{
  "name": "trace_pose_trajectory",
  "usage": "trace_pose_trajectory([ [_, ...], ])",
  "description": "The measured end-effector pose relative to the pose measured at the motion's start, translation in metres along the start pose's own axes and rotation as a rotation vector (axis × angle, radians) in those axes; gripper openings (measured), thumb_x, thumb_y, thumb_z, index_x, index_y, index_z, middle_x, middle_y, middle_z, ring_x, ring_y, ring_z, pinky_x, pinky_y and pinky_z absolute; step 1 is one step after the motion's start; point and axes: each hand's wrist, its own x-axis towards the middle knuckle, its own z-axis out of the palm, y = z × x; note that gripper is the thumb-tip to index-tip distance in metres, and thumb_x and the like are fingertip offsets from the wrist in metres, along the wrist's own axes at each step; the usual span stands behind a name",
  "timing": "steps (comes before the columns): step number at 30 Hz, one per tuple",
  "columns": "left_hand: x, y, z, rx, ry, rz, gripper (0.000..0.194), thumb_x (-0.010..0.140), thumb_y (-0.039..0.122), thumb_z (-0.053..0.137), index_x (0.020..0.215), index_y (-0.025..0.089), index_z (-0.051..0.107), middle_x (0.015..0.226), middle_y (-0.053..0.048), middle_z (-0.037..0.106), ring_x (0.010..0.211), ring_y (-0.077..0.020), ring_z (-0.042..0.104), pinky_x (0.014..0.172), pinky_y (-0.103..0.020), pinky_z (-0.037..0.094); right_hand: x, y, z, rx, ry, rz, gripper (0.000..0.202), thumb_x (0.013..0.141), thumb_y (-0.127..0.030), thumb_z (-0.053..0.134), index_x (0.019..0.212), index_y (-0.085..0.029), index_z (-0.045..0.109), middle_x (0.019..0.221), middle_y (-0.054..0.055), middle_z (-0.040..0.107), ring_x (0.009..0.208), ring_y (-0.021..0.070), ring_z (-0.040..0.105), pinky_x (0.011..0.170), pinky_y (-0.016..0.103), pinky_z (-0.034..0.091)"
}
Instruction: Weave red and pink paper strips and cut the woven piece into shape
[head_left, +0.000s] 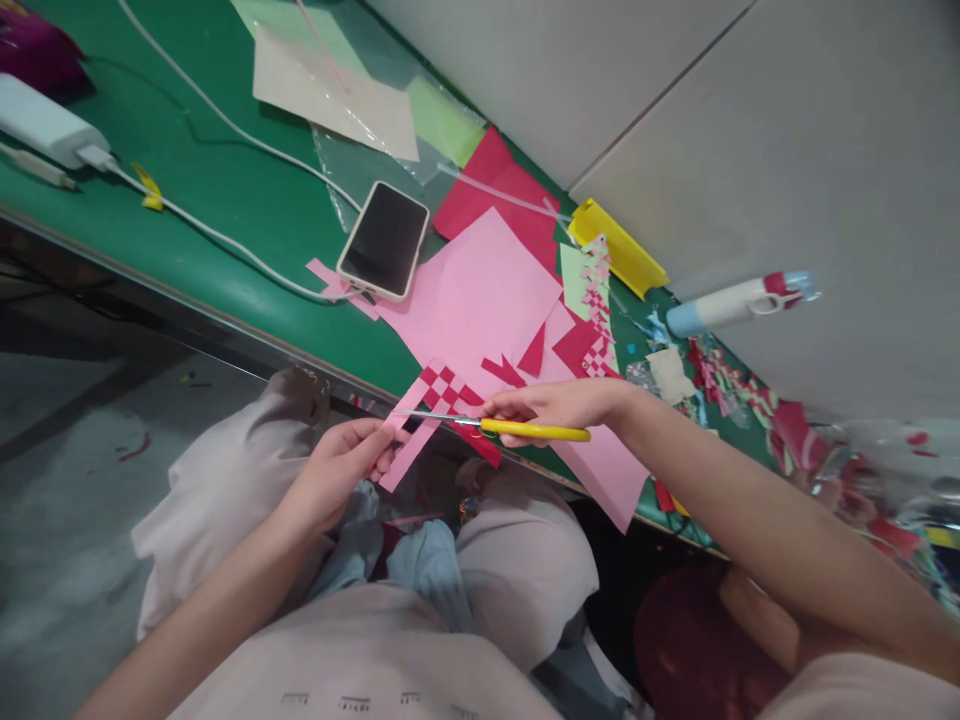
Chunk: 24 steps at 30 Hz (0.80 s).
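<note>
My left hand [358, 452] pinches the pink strips of a woven paper piece [444, 388], whose middle is a red and pink checker pattern. Two pink strips stick out from the weave toward me. In my right hand [551, 405] are scissors [536, 430] with yellow handles, the blades pointing left across a strip near my left fingers. Whether the blades are parted is too fine to tell. Beyond both hands, a large pink paper sheet [480, 290] lies on the green table [262, 330], with red paper scraps [532, 350] on top of it.
A phone [385, 240] on a white cable [247, 255] rests at the pink sheet's corner. Near the wall stand a yellow holder [619, 248] and a white and blue bottle [739, 303]. Paper scraps crowd the right side. A power bank [49, 120] lies far left.
</note>
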Motion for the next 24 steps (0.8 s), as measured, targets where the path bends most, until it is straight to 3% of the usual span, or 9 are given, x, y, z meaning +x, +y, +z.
trace_pose_trajectory([
  [6, 0.0011, -0.0024, -0.0014, 0.020, -0.021, 0.018, 0.043, 0.066, 0.055, 0.072, 0.076, 0.014, 0.070, 0.047, 0.004, 0.050, 0.044, -0.0062, 0.039, 0.045, -0.020, 0.028, 0.0019, 0.0012, -0.0028, -0.002, -0.020, 0.005, 0.057, 0.076, -0.041, 0.068, 0.126, -0.017, 0.054, 0.104, 0.007, 0.061, 0.091, 0.0159, 0.058, 0.077, 0.026, 0.047],
  [24, -0.0001, -0.0045, -0.0038, 0.026, -0.060, 0.022, 0.041, 0.072, 0.053, 0.069, 0.079, 0.012, 0.068, 0.048, 0.006, 0.048, 0.045, -0.0054, 0.039, 0.046, -0.019, 0.029, 0.0039, -0.0049, -0.0038, -0.032, -0.016, 0.082, 0.069, 0.070, -0.040, 0.072, 0.130, -0.013, 0.049, 0.117, 0.011, 0.059, 0.106, 0.0220, 0.057, 0.091, 0.031, 0.045],
])
